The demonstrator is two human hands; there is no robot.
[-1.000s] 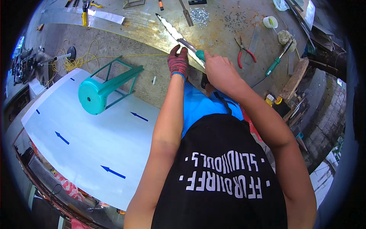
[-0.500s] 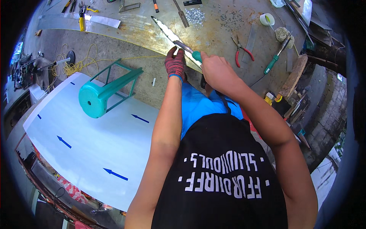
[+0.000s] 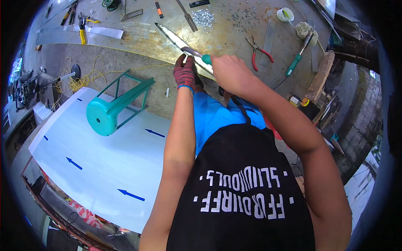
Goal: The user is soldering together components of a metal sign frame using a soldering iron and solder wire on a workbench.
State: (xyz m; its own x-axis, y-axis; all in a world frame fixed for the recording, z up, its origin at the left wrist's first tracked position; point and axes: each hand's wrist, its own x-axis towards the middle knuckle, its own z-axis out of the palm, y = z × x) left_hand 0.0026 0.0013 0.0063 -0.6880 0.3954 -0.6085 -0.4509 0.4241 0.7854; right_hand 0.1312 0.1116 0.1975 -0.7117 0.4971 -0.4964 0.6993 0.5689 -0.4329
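Toolwork on a bright, tapered metal strip point(image 3: 177, 41) appears the current step: the right hand point(image 3: 231, 72) wraps a green-handled tool point(image 3: 206, 59), its steel barrel over the strip on the rust-stained table point(image 3: 228, 44). The knit-gloved left hand point(image 3: 184, 72) half-curls at the strip's edge, hold unclear; the next move likely calls for steady support.

Two green-handled tools point(image 3: 196, 53) point(image 3: 296, 60); one teal stool point(image 3: 101, 116); one pair of red-handled pliers point(image 3: 254, 47); one stone point(image 3: 303, 30); one glove point(image 3: 185, 74)
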